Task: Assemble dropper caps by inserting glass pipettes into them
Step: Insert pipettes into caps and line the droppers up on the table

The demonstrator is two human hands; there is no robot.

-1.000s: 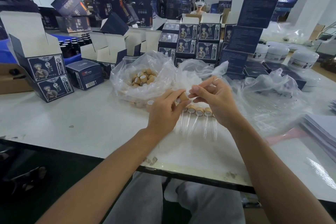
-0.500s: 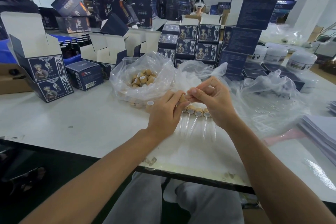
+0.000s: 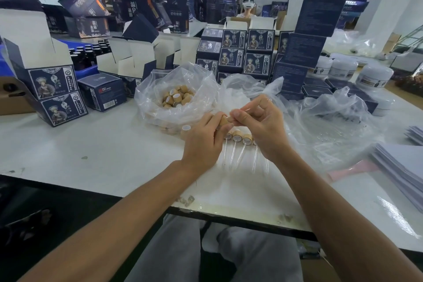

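Cap [image 3: 223, 120], tan and small, sits pinched in the left hand [image 3: 203, 138] near frame centre, its open end facing 3 o'clock toward the right hand [image 3: 261, 126]. The right thumb and forefinger are closed together right at the cap's mouth, presumably on a pipette, but the glass is too clear and too hidden to make out there. Both parts look very light. The cap seems stiff and easy to hold by its sides; a pipette would be thin, smooth and breakable, so it is best taken close to the end that enters and pushed straight, without bending.

Finished droppers [image 3: 238, 138] lie on the table [image 3: 91, 149] just below the hands, at 6 o'clock, glass tips toward the person. A bag [image 3: 160, 89] of loose caps sits at 10 o'clock.

Compared with a second ago, the hands have drawn closer: then a gap showed between cap and right fingertips, now they meet. The row of droppers and the bag have not changed.
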